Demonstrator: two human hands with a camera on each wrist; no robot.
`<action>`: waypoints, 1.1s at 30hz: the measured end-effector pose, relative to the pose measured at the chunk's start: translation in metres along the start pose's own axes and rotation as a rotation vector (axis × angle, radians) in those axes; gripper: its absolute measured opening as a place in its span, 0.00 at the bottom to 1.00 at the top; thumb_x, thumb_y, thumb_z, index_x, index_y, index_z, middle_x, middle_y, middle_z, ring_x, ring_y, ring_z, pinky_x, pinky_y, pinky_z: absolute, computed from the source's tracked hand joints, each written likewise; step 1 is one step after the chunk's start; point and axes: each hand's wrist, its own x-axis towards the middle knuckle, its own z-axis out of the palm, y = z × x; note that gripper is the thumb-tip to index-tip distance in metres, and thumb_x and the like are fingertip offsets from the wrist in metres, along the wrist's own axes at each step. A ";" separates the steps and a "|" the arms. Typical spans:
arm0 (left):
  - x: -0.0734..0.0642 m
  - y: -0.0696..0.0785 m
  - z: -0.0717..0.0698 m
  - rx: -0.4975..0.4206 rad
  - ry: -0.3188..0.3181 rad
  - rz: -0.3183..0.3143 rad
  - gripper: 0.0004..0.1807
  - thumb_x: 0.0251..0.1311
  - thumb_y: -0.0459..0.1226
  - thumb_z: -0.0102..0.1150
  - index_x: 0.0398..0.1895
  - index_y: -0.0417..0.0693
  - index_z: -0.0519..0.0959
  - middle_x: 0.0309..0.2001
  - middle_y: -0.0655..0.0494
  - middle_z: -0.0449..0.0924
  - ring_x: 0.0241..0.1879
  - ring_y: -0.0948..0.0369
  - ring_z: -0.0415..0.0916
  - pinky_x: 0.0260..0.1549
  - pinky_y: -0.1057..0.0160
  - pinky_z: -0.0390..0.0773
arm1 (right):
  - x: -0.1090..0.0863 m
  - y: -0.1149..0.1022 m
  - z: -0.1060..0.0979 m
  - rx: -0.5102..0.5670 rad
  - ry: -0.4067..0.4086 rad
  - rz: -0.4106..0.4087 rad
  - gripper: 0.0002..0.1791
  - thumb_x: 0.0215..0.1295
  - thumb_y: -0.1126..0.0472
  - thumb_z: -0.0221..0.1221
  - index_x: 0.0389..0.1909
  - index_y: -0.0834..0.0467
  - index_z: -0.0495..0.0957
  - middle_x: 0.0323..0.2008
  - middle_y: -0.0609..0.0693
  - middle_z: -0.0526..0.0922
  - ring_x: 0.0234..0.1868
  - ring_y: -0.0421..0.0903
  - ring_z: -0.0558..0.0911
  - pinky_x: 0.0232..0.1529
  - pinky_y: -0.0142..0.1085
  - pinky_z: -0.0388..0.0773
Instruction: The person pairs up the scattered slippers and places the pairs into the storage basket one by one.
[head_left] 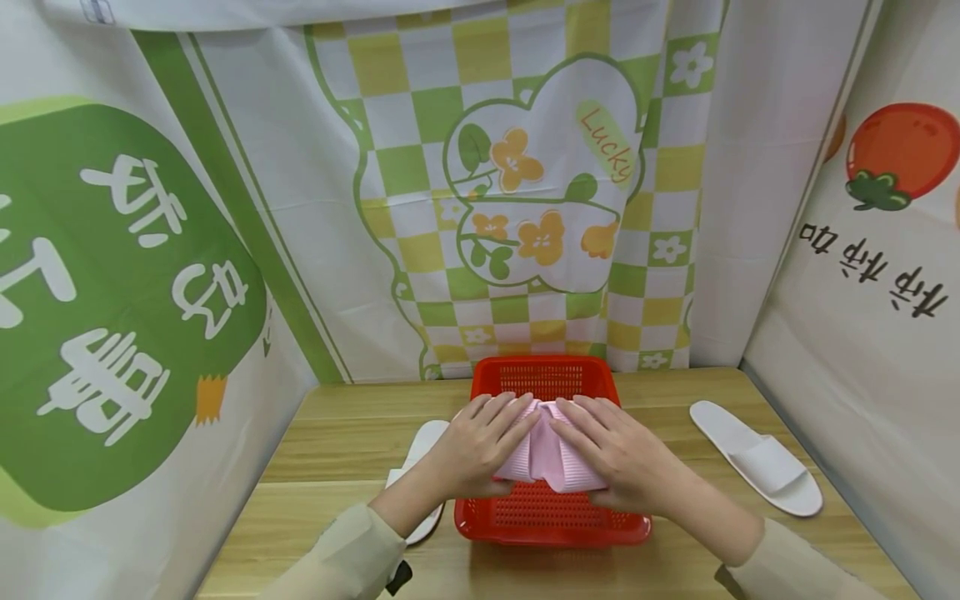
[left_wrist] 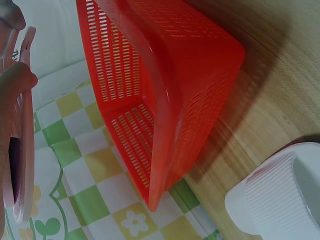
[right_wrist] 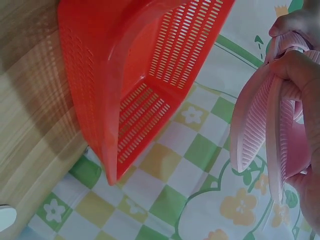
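Note:
A pair of pink ribbed slippers (head_left: 546, 450) is held above a red basket (head_left: 551, 533). My left hand (head_left: 483, 442) grips the slippers from the left, fingers over the top and thumb below. From the other side my right hand (head_left: 618, 450) grips them in the same way. In the right wrist view the pink slippers (right_wrist: 270, 125) show two ribbed soles side by side, with the fingers and thumb around them. The left wrist view catches only an edge of the pink slippers (left_wrist: 27, 165). Inside the red basket (left_wrist: 130, 135), only bare perforated walls and floor show.
One white slipper (head_left: 757, 458) lies on the wooden table (head_left: 337, 467) at the right. Another white slipper (head_left: 427, 437) lies left of the basket, partly behind my left forearm. Printed cloth (head_left: 420, 208) hangs behind the table, and cloth walls stand at both sides.

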 end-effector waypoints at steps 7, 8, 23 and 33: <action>0.000 0.000 0.000 -0.005 -0.016 0.003 0.57 0.36 0.63 0.68 0.68 0.39 0.65 0.67 0.42 0.66 0.60 0.47 0.69 0.53 0.49 0.73 | -0.001 -0.001 0.002 -0.009 0.013 0.007 0.63 0.23 0.44 0.77 0.67 0.65 0.64 0.64 0.64 0.68 0.61 0.62 0.70 0.59 0.53 0.69; 0.000 0.000 0.000 -0.006 -0.018 0.002 0.57 0.36 0.63 0.68 0.69 0.39 0.65 0.67 0.42 0.66 0.60 0.47 0.69 0.53 0.49 0.73 | -0.002 -0.001 0.001 -0.009 0.010 0.010 0.63 0.24 0.44 0.77 0.68 0.65 0.63 0.64 0.64 0.68 0.61 0.62 0.70 0.59 0.54 0.69; -0.004 -0.002 -0.002 -0.079 -0.062 -0.007 0.58 0.35 0.61 0.70 0.70 0.41 0.63 0.69 0.43 0.63 0.63 0.47 0.66 0.56 0.48 0.71 | -0.003 0.000 -0.007 0.004 -0.038 -0.012 0.61 0.33 0.41 0.73 0.70 0.64 0.60 0.67 0.64 0.65 0.63 0.61 0.69 0.63 0.51 0.66; -0.005 -0.004 0.000 -0.129 -0.088 -0.010 0.60 0.33 0.61 0.71 0.71 0.41 0.62 0.71 0.45 0.61 0.65 0.49 0.65 0.57 0.49 0.70 | -0.005 0.001 -0.006 0.006 -0.038 -0.069 0.57 0.37 0.41 0.71 0.70 0.63 0.62 0.67 0.65 0.65 0.63 0.62 0.69 0.62 0.51 0.66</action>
